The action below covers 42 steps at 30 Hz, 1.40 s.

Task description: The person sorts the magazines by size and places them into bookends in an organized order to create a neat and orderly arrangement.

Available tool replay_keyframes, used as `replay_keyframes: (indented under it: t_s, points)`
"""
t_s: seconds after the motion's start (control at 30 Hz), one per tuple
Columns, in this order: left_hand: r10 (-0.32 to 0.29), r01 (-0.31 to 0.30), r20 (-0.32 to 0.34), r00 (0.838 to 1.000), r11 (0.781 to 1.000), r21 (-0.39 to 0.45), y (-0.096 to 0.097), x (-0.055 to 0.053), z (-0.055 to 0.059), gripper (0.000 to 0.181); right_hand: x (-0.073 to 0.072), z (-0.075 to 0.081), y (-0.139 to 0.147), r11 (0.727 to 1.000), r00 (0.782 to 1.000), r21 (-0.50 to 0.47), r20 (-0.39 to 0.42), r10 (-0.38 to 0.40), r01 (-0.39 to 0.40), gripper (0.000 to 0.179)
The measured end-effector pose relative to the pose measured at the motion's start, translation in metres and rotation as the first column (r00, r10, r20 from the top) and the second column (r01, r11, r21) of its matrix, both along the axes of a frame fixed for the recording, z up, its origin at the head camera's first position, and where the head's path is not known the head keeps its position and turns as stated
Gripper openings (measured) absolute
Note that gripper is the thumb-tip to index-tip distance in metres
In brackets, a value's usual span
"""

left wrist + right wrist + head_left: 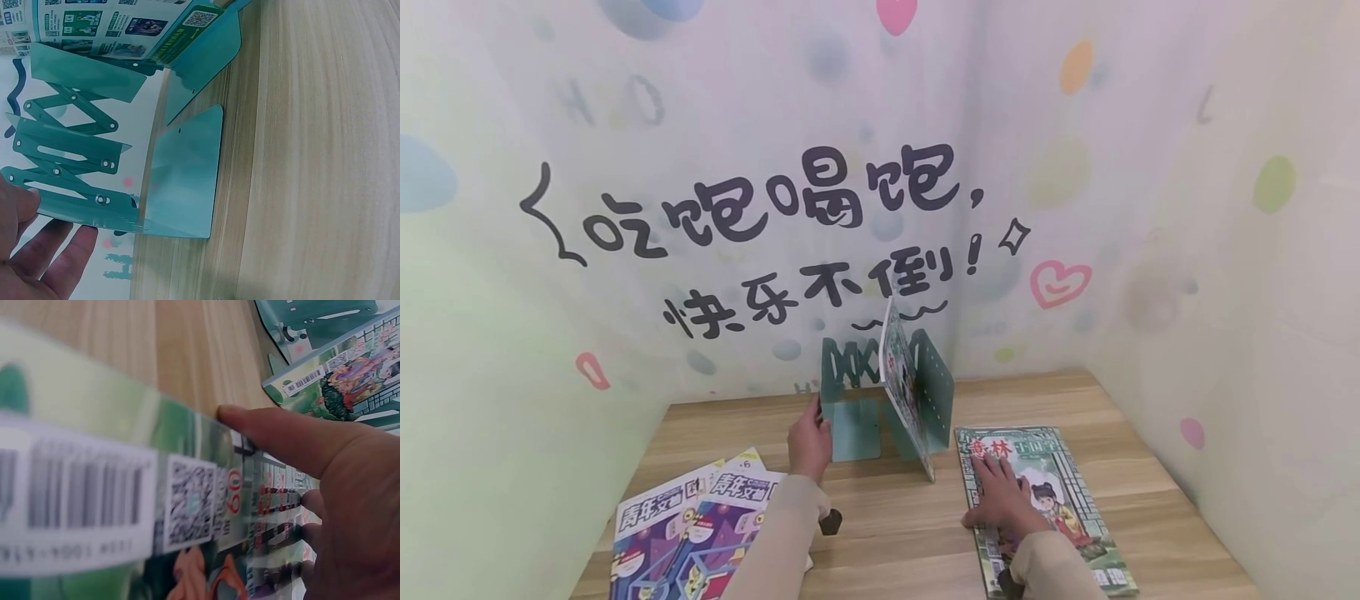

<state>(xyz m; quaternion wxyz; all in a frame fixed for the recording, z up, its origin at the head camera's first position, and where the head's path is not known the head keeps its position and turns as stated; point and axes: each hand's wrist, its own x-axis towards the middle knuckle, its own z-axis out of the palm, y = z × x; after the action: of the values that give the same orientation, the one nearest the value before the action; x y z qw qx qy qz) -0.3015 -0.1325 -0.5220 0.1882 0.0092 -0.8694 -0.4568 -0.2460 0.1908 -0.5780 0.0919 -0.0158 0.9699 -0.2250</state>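
A green metal expandable book rack (856,367) with a folding lattice stands on the table against the back wall. My left hand (810,442) pinches its left end plate (81,209), thumb on one face and fingers on the other. One magazine (904,375) stands upright inside the rack, near the right end plate (934,387). To the right, a green-covered magazine (1078,508) lies on the table. My right hand (1003,500) rests on its cover with the fingers extended, the thumb (281,434) at its left edge. How many magazines lie under that cover I cannot tell.
Overlapping purple-covered magazines (688,533) lie at the front left, partly behind my left sleeve (782,533). Wood-grain tabletop (887,533) shows between the two groups. A printed fabric wall (737,275) closes off the back and sides.
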Motion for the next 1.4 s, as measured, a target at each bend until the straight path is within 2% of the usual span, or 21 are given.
replay_keyframes:
  t_s: [0.27, 0.5, 0.63, 0.87, 1.03, 1.13, 1.27, 1.4]
  points:
    - [0.000, 0.000, -0.002, 1.000, 1.000, 0.002, 0.000, 0.000, 0.000, 0.052, -0.001, -0.001, 0.000, 1.000, 1.000, -0.007, -0.001, -0.006, 0.006, 0.106]
    - [-0.003, 0.002, 0.014, 1.000, 1.000, 0.006, 0.000, -0.001, -0.001, 0.052, -0.004, -0.011, 0.001, 0.999, 0.995, -0.005, -0.088, -0.041, 0.040, 0.099]
    - [-0.007, 0.007, 0.023, 1.000, 1.000, 0.015, 0.000, -0.001, -0.001, 0.052, -0.006, -0.018, 0.003, 0.997, 0.987, -0.029, -0.139, -0.078, 0.074, 0.086]
    - [-0.011, 0.011, 0.024, 1.000, 1.000, 0.019, -0.001, -0.001, -0.001, 0.052, -0.003, -0.015, 0.006, 0.989, 0.964, -0.091, -0.231, -0.131, 0.113, 0.058]
    - [-0.005, 0.005, 0.017, 1.000, 1.000, 0.003, -0.001, -0.002, -0.001, 0.053, -0.003, -0.016, 0.007, 0.986, 0.958, -0.125, -0.249, -0.140, 0.111, 0.052]
    - [-0.004, 0.004, 0.011, 1.000, 1.000, 0.000, -0.001, -0.002, -0.002, 0.053, -0.001, -0.018, 0.007, 0.984, 0.945, -0.145, -0.293, -0.145, 0.106, 0.051]
    - [-0.008, 0.008, 0.011, 1.000, 1.000, 0.007, -0.002, -0.001, -0.002, 0.053, 0.001, -0.022, 0.006, 0.984, 0.913, -0.155, -0.382, -0.142, 0.088, 0.047]
    - [-0.013, 0.013, 0.016, 1.000, 1.000, 0.012, -0.001, -0.001, -0.003, 0.052, 0.003, -0.024, 0.005, 0.983, 0.891, -0.165, -0.430, -0.148, 0.084, 0.045]
